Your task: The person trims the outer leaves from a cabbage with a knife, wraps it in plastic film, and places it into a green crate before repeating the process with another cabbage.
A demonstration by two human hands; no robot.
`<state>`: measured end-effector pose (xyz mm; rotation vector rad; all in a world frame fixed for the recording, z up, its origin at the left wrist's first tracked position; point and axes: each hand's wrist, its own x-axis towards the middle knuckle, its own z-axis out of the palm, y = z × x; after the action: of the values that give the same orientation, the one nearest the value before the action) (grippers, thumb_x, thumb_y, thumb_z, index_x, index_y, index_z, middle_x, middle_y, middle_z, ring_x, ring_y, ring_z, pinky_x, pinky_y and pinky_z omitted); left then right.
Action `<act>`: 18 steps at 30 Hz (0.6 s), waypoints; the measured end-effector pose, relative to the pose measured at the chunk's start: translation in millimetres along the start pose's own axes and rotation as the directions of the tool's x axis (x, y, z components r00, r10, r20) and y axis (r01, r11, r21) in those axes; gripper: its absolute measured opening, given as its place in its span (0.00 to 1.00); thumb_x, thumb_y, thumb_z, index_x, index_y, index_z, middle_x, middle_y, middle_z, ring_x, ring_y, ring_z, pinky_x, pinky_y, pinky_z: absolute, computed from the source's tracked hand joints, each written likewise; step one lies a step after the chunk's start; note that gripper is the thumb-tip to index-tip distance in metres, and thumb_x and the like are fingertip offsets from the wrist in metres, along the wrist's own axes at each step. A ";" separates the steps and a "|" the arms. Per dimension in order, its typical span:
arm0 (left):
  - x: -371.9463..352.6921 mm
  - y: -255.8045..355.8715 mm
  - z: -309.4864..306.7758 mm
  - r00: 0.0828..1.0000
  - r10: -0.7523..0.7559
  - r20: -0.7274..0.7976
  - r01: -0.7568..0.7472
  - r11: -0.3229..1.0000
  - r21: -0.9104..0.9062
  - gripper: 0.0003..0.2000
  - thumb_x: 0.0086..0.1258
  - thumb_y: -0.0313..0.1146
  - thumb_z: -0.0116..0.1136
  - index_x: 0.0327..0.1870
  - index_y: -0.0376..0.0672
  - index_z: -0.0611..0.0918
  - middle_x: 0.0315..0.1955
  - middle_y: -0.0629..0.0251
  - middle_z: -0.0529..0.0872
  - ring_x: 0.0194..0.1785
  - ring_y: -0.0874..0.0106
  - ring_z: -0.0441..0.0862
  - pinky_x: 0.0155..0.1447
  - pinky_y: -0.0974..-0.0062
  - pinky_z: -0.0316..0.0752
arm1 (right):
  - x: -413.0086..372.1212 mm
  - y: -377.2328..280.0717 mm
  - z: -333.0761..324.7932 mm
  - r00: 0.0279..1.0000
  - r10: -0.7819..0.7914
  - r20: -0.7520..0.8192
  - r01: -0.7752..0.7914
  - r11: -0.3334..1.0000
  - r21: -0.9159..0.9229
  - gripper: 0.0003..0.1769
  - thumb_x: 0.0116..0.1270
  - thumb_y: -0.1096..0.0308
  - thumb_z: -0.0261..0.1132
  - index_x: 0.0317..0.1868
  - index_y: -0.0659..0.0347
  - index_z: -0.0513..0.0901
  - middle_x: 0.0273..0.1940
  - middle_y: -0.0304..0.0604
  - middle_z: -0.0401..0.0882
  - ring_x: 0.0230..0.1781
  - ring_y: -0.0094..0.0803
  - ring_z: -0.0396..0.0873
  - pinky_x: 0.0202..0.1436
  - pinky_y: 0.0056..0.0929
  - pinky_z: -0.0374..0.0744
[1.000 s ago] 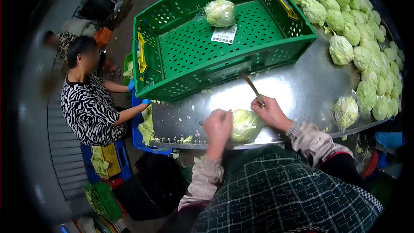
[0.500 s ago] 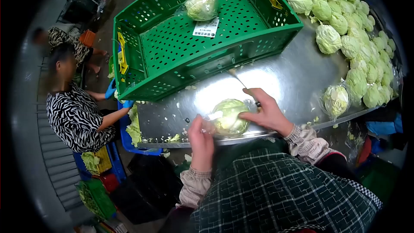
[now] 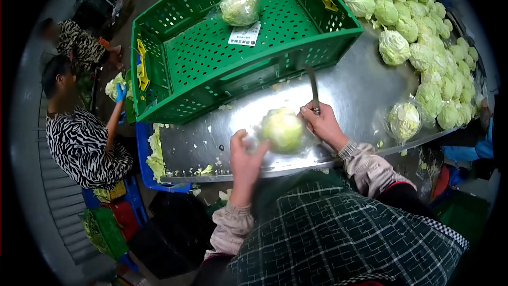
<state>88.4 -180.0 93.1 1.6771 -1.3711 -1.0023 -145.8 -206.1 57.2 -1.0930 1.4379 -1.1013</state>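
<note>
A pale green cabbage (image 3: 283, 130), slightly blurred, is at the near edge of the metal table (image 3: 206, 127). My left hand (image 3: 247, 160) is at its left side, fingers apart, with the thumb near the cabbage. At its right, my right hand (image 3: 324, 123) is closed on a knife (image 3: 315, 91) whose blade points up and away. Whether clear wrap covers this cabbage cannot be made out. In the green crate (image 3: 248, 79) beyond lie a wrapped cabbage (image 3: 239, 8) and a white label (image 3: 244, 34).
Many cabbages (image 3: 407, 26) are piled at the right. A wrapped cabbage (image 3: 404, 122) lies near the right table edge. On the left, a co-worker (image 3: 87, 143) in a zebra-patterned top holds leaves in a blue glove, beside a blue bin (image 3: 145, 153). Another person is behind.
The knife blade has swung more upright in my right hand. My left hand has opened, and the cabbage has turned. The co-worker has raised a gloved hand with leaves.
</note>
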 end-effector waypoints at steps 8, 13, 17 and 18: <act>41.7 -48.4 6.1 0.967 -0.253 -0.032 0.250 0.966 -0.072 0.23 0.63 0.47 0.65 0.47 0.33 0.82 0.39 0.54 0.86 0.44 0.64 0.83 0.52 0.72 0.74 | -22.8 -37.5 -0.6 0.973 0.145 0.179 -0.186 0.953 0.240 0.08 0.70 0.67 0.60 0.34 0.62 0.77 0.26 0.36 0.81 0.14 0.15 0.67 0.18 0.16 0.66; 29.2 -35.2 13.7 0.874 -0.485 -0.033 0.306 0.602 -0.738 0.10 0.73 0.31 0.53 0.31 0.38 0.80 0.25 0.69 0.81 0.29 0.77 0.77 0.34 0.78 0.70 | -5.9 -6.3 -5.3 0.993 0.103 -0.057 -0.098 0.991 0.090 0.09 0.67 0.67 0.61 0.32 0.64 0.79 0.23 0.36 0.78 0.16 0.18 0.70 0.20 0.19 0.70; 13.3 -29.2 5.9 0.874 -0.374 0.312 0.426 0.277 -0.862 0.08 0.73 0.31 0.52 0.32 0.39 0.80 0.26 0.69 0.81 0.30 0.77 0.77 0.36 0.79 0.70 | 9.5 15.6 -9.5 0.968 0.247 -0.034 -0.248 0.968 -0.036 0.10 0.66 0.68 0.62 0.32 0.67 0.80 0.24 0.38 0.80 0.23 0.24 0.76 0.30 0.26 0.77; 6.4 -14.5 7.5 0.880 -0.353 0.317 0.424 0.284 -0.860 0.08 0.73 0.31 0.52 0.34 0.39 0.80 0.28 0.68 0.82 0.31 0.77 0.78 0.37 0.79 0.71 | 12.1 24.4 -11.9 0.934 0.356 -0.010 -0.356 0.933 -0.057 0.10 0.65 0.68 0.62 0.32 0.68 0.80 0.25 0.39 0.81 0.25 0.25 0.78 0.33 0.28 0.78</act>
<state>88.4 -184.6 76.1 1.0423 -0.1608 -1.6996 -161.1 -212.3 32.5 -0.8272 1.6006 -0.8031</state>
